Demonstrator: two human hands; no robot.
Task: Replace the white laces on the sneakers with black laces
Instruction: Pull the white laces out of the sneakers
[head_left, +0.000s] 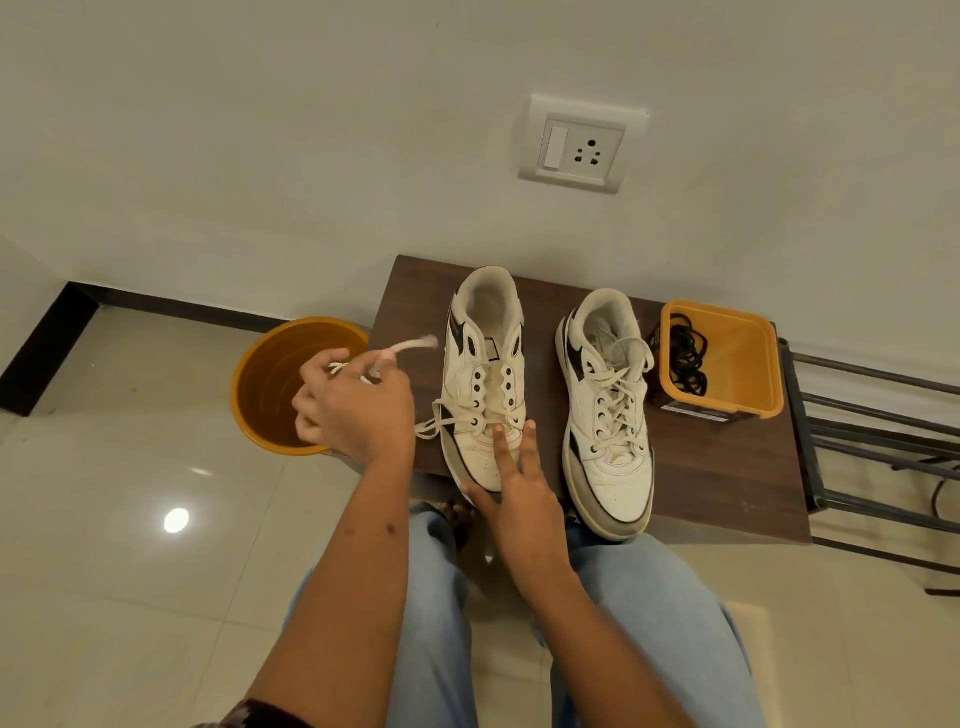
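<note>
The left hand (358, 410) grips the white lace (410, 347) in curled fingers, drawing it out sideways over the orange bucket (260, 395), its frayed end blurred. The right hand (514, 478) lies flat, fingers straight, pressing the toe of the left sneaker (485, 364) to pin it on the brown table (405, 306). That shoe looks mostly unlaced — only the lowest eyelets seem threaded. The right sneaker (605, 410) stands just beside it, fully laced in white. The black laces (685, 353) sit coiled in the orange box (743, 358) at the table's far right.

Risks, as I judge them: a sharp tug could drag the shoe off the table edge if the pressing fingers slip on the smooth leather-like toe; the frayed tip may snag in a metal-ringed eyelet and jam; a freed lace could whip into the bucket.

The sneakers are off-white with black side panels, grey rubber toe bumpers and scuffed, creased uppers. The lace is flat woven cord — soft, limp. The table has a dark wood-grain face. Bucket and box are glossy plastic, one round, one square with rounded corners.
</note>
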